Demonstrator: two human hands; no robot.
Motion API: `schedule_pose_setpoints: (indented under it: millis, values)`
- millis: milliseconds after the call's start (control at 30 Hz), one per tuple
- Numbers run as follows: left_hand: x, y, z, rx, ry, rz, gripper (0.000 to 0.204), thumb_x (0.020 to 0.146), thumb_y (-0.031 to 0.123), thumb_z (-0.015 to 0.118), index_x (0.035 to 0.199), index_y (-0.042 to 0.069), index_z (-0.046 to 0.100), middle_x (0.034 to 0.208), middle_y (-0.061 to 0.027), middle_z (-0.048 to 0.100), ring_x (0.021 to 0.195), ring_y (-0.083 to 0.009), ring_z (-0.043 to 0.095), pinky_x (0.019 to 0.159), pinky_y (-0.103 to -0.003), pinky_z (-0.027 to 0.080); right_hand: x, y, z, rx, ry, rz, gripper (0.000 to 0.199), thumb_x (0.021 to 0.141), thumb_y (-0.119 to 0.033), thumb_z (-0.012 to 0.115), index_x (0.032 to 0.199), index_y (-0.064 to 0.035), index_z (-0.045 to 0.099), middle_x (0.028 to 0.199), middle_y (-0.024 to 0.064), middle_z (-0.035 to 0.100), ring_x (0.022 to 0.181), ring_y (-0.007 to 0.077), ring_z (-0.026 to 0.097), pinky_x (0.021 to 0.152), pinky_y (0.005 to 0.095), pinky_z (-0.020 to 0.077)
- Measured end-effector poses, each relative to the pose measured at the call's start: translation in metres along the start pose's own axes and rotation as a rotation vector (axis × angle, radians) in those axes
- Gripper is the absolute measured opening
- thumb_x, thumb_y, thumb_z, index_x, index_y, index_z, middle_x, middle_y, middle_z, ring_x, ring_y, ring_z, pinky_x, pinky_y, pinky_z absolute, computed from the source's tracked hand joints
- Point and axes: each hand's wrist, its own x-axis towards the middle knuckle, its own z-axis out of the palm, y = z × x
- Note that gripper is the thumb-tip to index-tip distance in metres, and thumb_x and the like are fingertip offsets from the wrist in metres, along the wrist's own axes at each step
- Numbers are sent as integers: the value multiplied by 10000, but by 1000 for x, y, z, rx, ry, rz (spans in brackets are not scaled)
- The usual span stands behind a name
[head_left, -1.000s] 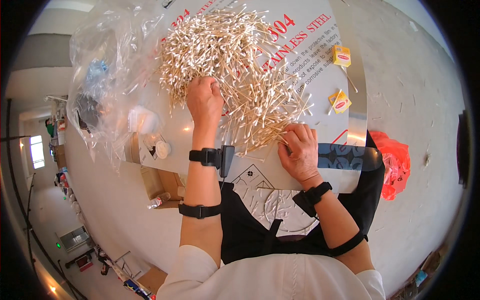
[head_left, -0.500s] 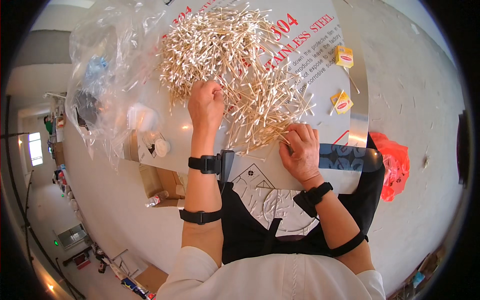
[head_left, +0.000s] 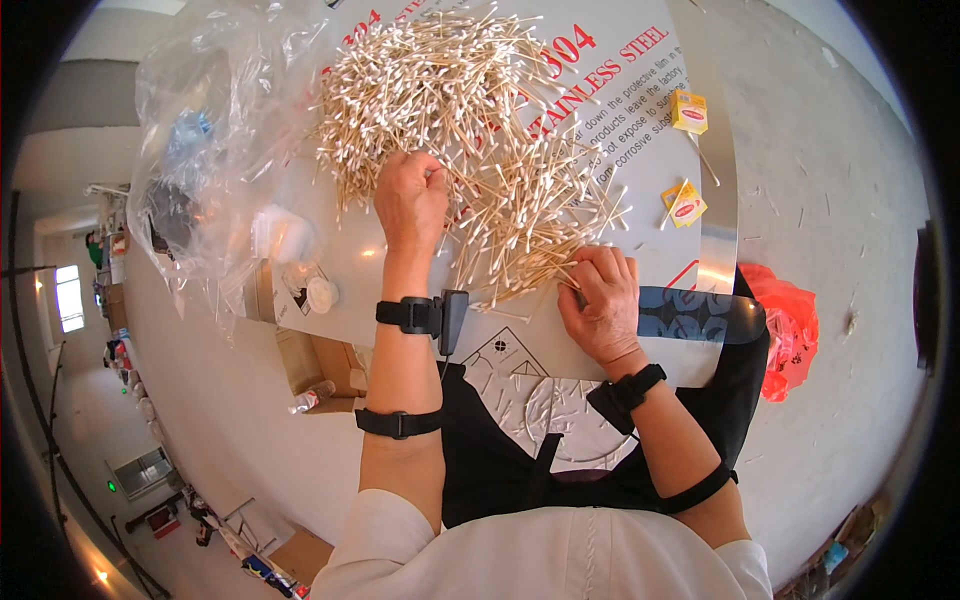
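A large heap of cotton swabs point(head_left: 430, 90) with pale wooden sticks and white tips lies on the film-covered steel sheet point(head_left: 370, 275). A looser spread of them reaches toward me on the right. My left hand point(head_left: 411, 205) is closed at the heap's near edge, thumb and fingers pressed together; what they pinch is hidden. At the near right end of the spread, my right hand point(head_left: 602, 298) has its fingers curled down, with swab ends between thumb and fingertips.
Two small yellow boxes point(head_left: 688, 112) sit near the sheet's right edge. Clear plastic bags point(head_left: 230, 150) and a white round lid point(head_left: 322, 294) lie at left. A red bag point(head_left: 785, 335) is at right, an open cardboard box point(head_left: 310, 365) below left. Loose swabs lie near my lap.
My left hand has shifted slightly up and away from me along the heap's edge, opening a small gap beside the looser swabs. My right hand has hardly moved.
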Motion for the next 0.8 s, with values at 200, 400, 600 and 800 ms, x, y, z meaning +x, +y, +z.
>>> schedule_pose_setpoints:
  millis: [200,400,600,800]
  values:
    - [1,9,1,16,-104,-33,73,733,95,725,728,51,667,820,-126,627,820,-330,629,719,-439,500,0,0,0,1,0,4,162,689,-50,685,805,-59,572,969,65,583,897,274,549,788,393,409]
    - [3,10,4,60,-154,-101,105,716,125,727,727,46,659,828,-137,627,823,-342,627,720,-451,499,-1,2,0,2,3,5,162,688,-51,684,805,-60,572,964,65,580,899,274,550,788,394,409]
    - [2,0,9,43,-36,-177,95,721,121,721,724,52,655,825,-132,625,824,-343,622,725,-453,496,-1,1,0,3,-2,1,165,689,-55,683,812,-59,572,961,66,579,898,274,550,789,396,409]
    - [-1,1,8,-6,-32,-53,74,722,94,722,724,72,652,819,-117,616,827,-338,614,723,-457,483,-1,2,0,-1,-2,2,168,690,-60,685,815,-58,573,967,66,580,901,276,550,793,398,411]
